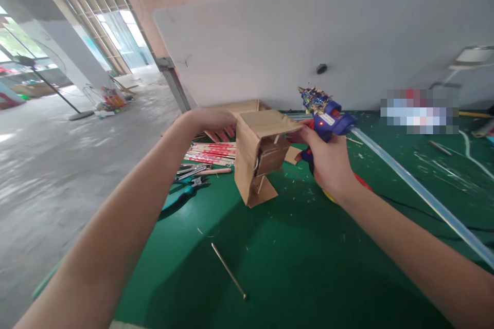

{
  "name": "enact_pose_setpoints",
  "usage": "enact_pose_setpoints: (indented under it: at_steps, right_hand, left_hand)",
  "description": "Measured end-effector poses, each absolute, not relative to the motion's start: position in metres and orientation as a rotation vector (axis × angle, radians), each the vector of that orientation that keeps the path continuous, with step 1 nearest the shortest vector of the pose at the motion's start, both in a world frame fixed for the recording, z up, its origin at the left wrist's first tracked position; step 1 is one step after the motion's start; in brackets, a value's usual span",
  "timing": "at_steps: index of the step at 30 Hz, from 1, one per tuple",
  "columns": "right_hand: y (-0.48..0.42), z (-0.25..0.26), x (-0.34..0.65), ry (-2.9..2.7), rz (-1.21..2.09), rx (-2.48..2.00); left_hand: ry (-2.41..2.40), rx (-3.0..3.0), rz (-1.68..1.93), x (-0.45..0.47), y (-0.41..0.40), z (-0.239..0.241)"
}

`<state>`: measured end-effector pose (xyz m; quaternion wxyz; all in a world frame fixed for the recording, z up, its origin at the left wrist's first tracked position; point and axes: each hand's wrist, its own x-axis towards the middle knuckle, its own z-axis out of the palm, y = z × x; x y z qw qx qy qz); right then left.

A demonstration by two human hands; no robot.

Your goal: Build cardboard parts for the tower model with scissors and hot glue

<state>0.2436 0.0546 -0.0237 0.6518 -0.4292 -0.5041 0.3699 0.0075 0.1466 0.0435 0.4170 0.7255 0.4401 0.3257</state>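
My right hand [328, 157] is wrapped round the handle of a blue glue gun [328, 122]. A long clear glue stick [409, 193] sticks out of its back, and bits of debris crust its nozzle end. That hand's fingertips reach the right edge of a folded cardboard box [247, 164], which stands open toward me with thin sticks and an inner cardboard piece inside. My left hand [218, 124] grips the box from its upper left side; its fingers point down and the thumb is hidden.
Red-and-white wrapped sticks [212, 153], teal-handled cutters [185, 196] and other pliers lie left of the box. A long nail [228, 270] lies in front on the green tabletop [293, 267]. A white panel [270, 51] stands behind. Cables and scraps lie at right.
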Motion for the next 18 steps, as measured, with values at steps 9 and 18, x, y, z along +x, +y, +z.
enact_pose_setpoints:
  at_steps: [9,18]
  right_hand:
    - [0.051,-0.025,0.238,-1.188,0.806,-0.944]
    - [0.047,-0.044,0.295,-1.303,0.912,-1.288]
  left_hand:
    - [1.199,2.229,1.065,0.049,0.008,0.038]
    - [0.899,2.248,0.947,0.026,0.056,0.025]
